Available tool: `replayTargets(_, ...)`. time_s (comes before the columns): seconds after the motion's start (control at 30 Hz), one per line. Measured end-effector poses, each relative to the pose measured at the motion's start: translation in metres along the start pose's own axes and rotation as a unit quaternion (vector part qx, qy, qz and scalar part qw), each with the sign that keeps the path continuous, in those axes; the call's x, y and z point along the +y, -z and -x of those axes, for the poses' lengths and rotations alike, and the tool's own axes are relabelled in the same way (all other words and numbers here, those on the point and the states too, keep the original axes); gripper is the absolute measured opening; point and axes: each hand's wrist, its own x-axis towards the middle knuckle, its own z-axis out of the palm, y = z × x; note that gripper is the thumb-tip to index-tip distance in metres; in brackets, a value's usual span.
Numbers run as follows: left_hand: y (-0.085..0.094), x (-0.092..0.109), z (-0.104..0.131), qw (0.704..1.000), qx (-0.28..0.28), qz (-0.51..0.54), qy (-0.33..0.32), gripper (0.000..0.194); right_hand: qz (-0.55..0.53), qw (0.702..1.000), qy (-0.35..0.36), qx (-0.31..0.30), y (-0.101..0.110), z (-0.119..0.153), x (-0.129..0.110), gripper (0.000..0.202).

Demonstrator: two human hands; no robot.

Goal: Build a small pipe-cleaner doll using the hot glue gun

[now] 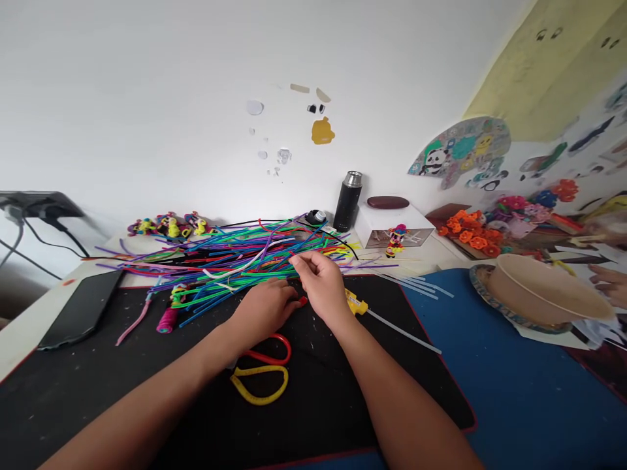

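My left hand [267, 305] is closed low over the black mat [206, 424], with a small red piece [303, 301] at its fingertips. Just right of it, my right hand [321, 284] is raised in a pinch, and a tiny red tip [292, 254] shows at its thumb and finger. Behind both hands lies a wide pile of colourful pipe cleaners [235, 254]. Scissors with one red and one yellow handle [259, 385] rest below my left hand, their blades hidden. A yellow glue gun [356, 302] with a clear stick [406, 331] is partly hidden behind my right hand.
At left are a phone [81, 310], a pink coil [167, 320] and small yellow figures [169, 226]. A black flask [348, 201] and white box [394, 225] stand behind. To the right are a bowl [548, 287], orange flowers [470, 232] and another person's hand [610, 281].
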Motion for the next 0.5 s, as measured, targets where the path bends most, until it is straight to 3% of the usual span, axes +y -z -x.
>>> replayTargets(0.13,-0.012,0.0,-0.004,0.999,0.008,-0.043,-0.016,0.021,0.037,0.999,0.034,-0.005,-0.003,0.004,-0.001,0.027)
replayTargets(0.3,-0.022,-0.001,-0.004,0.996,0.062,0.019,-0.054,0.026,0.046,0.998,0.047,-0.016,-0.004,0.007,0.0,0.024)
replayTargets(0.4,-0.007,-0.011,-0.002,0.994,0.061,0.09,-0.034,0.02,0.046,0.998,0.043,-0.013,-0.003,0.006,-0.002,0.025)
replayTargets(0.5,0.021,-0.03,0.002,0.978,0.063,0.189,0.056,0.011,0.043,0.999,0.032,-0.006,-0.002,0.006,-0.002,0.029)
